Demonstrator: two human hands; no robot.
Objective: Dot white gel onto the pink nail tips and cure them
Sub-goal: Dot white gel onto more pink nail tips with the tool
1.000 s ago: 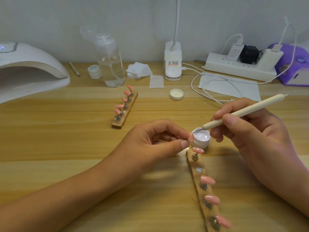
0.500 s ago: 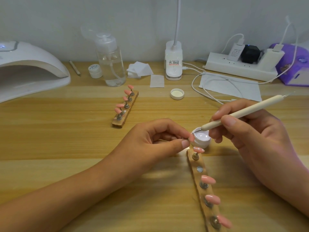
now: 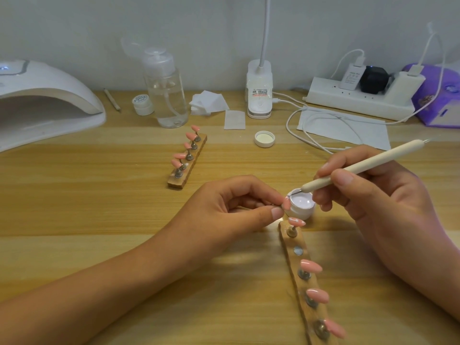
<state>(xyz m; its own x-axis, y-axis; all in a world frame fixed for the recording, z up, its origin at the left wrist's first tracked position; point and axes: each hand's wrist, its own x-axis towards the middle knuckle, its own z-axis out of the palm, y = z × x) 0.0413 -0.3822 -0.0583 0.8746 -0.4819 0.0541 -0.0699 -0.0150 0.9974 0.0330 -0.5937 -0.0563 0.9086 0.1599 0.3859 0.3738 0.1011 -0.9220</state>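
While the left hand [image 3: 236,207] pinches one pink nail tip [image 3: 286,203] between thumb and forefinger, the fingers [image 3: 344,179] of the right hand [image 3: 373,202] grip the dotting pen [image 3: 361,165]. The pen's long axis runs from upper right down to lower left, and its point sits inside the open gel pot [image 3: 302,212], which holds white gel [image 3: 300,202]. The pinched tip sits just beside the pot's left rim; its stud is hidden. The near holder strip [image 3: 300,286] carries four tips and has one bare socket; its lower end is cut off. The curing lamp [image 3: 44,100] stands far left on the desk [image 3: 99,207], partly out of frame.
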